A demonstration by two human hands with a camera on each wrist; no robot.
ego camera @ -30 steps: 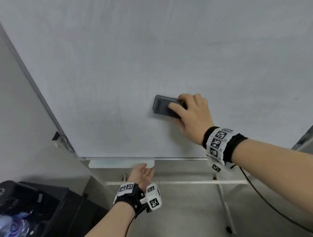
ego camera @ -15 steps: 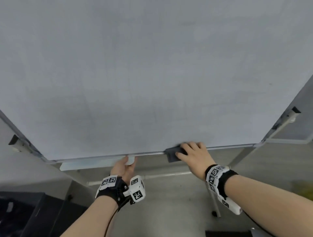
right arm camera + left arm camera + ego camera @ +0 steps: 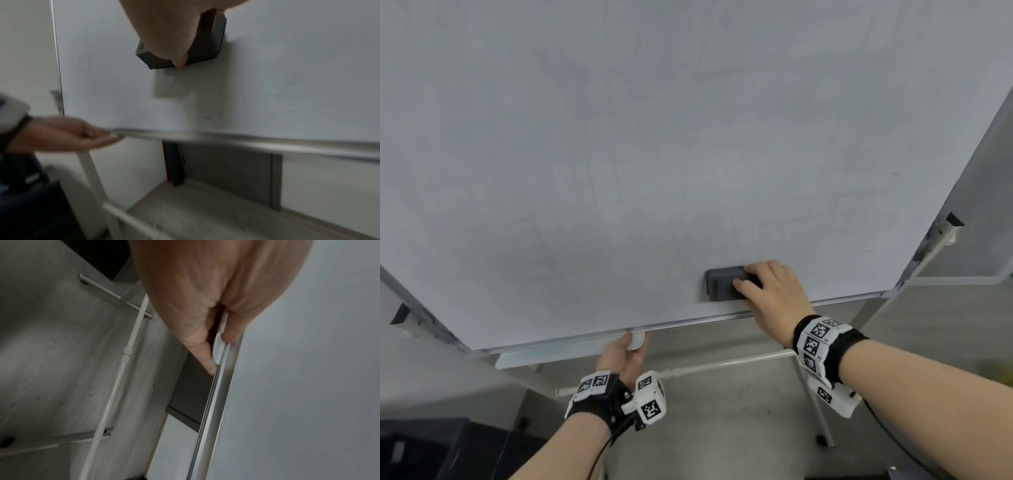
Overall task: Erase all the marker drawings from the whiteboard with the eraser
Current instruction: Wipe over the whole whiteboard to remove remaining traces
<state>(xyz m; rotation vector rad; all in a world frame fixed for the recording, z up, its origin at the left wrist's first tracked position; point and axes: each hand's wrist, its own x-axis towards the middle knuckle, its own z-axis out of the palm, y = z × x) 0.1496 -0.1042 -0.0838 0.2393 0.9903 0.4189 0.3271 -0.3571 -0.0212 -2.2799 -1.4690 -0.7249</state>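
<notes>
The whiteboard [image 3: 654,154] fills the head view; I see only faint grey smudges on it, no clear drawings. A dark grey eraser [image 3: 722,284] lies flat against the board just above its bottom rim, right of centre. My right hand [image 3: 767,291] grips the eraser, fingers over its back and thumb on its lower side; the right wrist view shows the eraser [image 3: 207,43] under my right hand [image 3: 170,32]. My left hand [image 3: 626,353] pinches the white end of the marker tray [image 3: 220,345] under the rim, with my left hand [image 3: 68,134] also in the right wrist view.
The board stands on a white metal frame with a crossbar [image 3: 722,365] and slanted legs over a grey floor. A black box [image 3: 431,448] sits at the lower left. A bracket [image 3: 945,229] holds the board's right edge. Cables hang from both wrists.
The right hand swept the eraser from mid-board down to the bottom rim, and now it sits slightly above the rim. The left hand has stayed at the tray.
</notes>
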